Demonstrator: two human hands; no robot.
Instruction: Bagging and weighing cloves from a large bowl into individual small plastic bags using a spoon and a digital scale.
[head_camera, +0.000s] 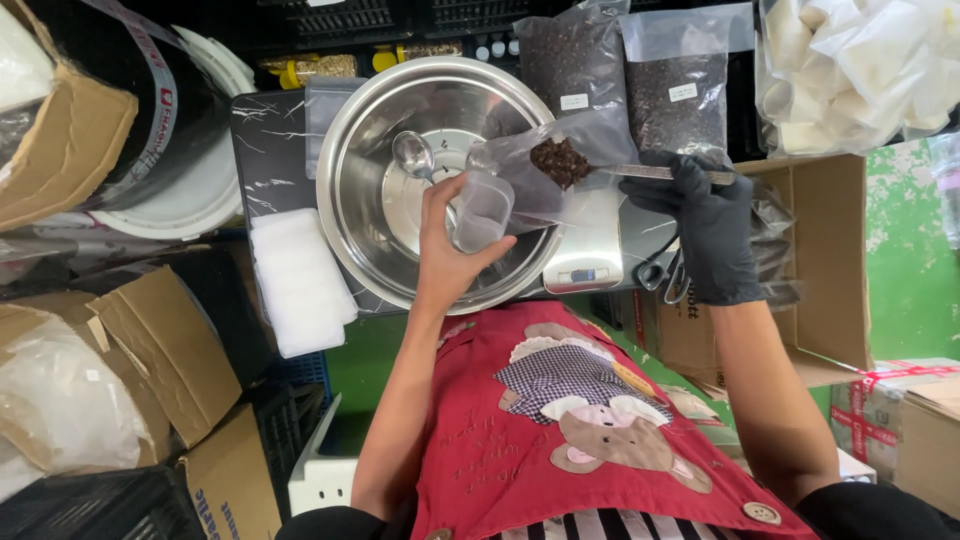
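My bare left hand holds a small clear plastic bag open over a large steel bowl. My right hand, in a black glove, grips a metal scoop whose tip carries a heap of dark brown bits at the bag's mouth. A second steel spoon lies inside the bowl. The bowl stands on a dark marbled board beside a silver scale.
Two clear bags of dark granules lean at the back. White packets pile at the right, over an open cardboard box. A white foam pad and cardboard boxes sit left. Scissors lie by the scale.
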